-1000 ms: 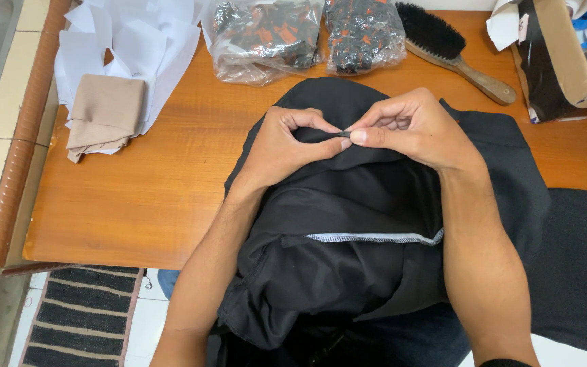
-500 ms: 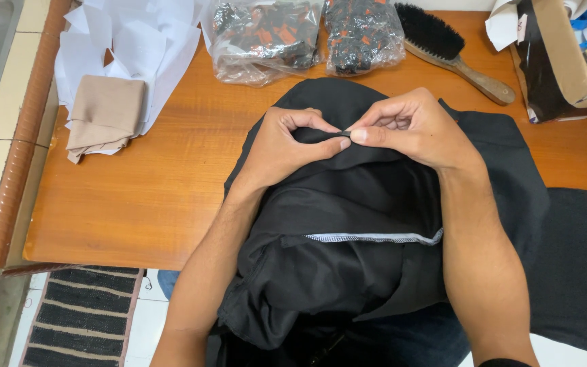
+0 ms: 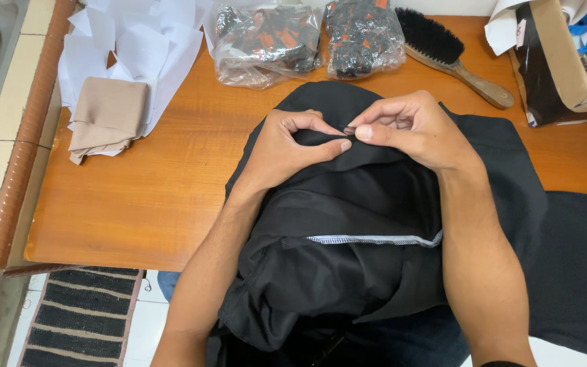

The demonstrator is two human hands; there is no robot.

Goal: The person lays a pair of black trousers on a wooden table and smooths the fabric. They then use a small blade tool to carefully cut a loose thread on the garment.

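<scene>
Nearest, at the bottom centre of the frame, your two forearms rise over a black garment (image 3: pixel 348 272) that spills off the near table edge, with a white-stitched seam (image 3: pixel 375 239) across its middle. Just above, at frame centre, your left hand (image 3: pixel 287 149) and right hand (image 3: pixel 409 129) meet: thumb and forefinger of each are pressed together, pinching a raised fold of the black cloth between them, fingertips almost touching. Under it lies the wooden table (image 3: pixel 157 197). Left of centre, a folded beige cloth (image 3: pixel 103 115) rests on white paper sheets (image 3: pixel 137 47). Along the top edge, two clear plastic bags of dark small items (image 3: pixel 266 41), a black-bristled brush with wooden handle (image 3: pixel 450 54), and at the upper right a cardboard box (image 3: pixel 565 68). Lower left, a striped floor mat (image 3: pixel 76 319).
</scene>
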